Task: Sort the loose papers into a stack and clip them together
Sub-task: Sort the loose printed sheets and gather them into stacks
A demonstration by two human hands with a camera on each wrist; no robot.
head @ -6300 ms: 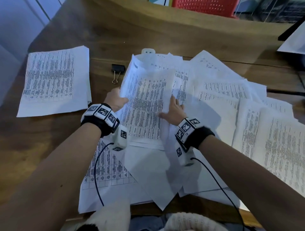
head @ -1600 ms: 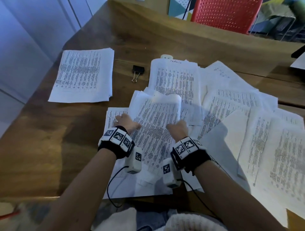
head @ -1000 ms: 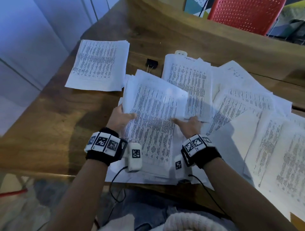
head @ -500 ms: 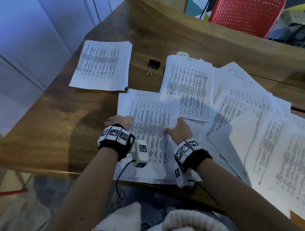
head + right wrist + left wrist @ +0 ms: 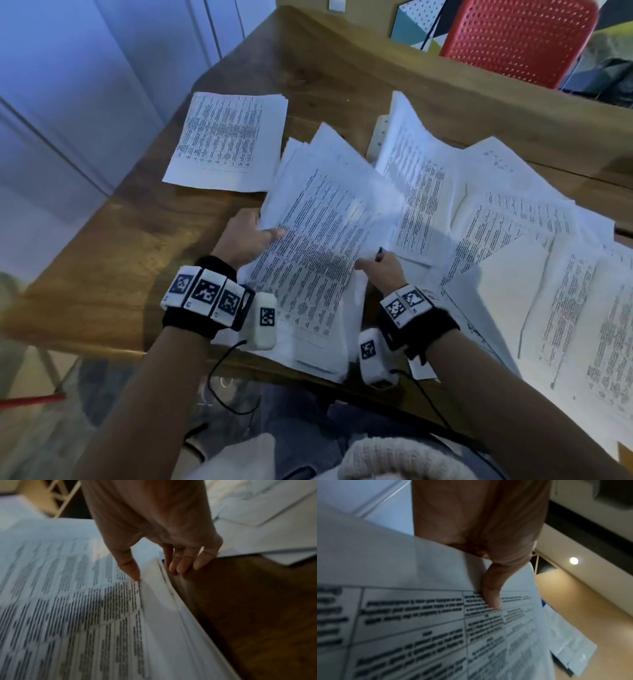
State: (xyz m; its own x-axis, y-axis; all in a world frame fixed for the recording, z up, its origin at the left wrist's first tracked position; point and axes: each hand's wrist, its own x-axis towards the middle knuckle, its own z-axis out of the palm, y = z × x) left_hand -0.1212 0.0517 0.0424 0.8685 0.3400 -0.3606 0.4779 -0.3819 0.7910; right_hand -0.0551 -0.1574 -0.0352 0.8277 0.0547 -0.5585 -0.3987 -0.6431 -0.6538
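Both hands hold a thick bundle of printed papers (image 5: 318,246), raised and tilted above the table's near edge. My left hand (image 5: 248,236) grips its left edge, thumb on top (image 5: 491,599) and fingers hidden beneath. At the right edge my right hand (image 5: 378,267) pinches the bundle (image 5: 85,601), thumb on the top sheet and fingers under the edge. More loose sheets (image 5: 513,240) lie spread over the right half of the table. A separate neat stack (image 5: 227,140) lies at the far left. The black binder clip is hidden behind the raised bundle.
The wooden table (image 5: 113,260) has bare surface at the left, near its front edge. A red perforated chair (image 5: 513,37) stands beyond the far edge. A white object (image 5: 376,137) peeks out behind the raised papers. Cables hang from both wrist cameras.
Half a second ago the bundle lay flat under both hands. Now both hands have lifted it off the table and tilted it up, covering the binder clip.
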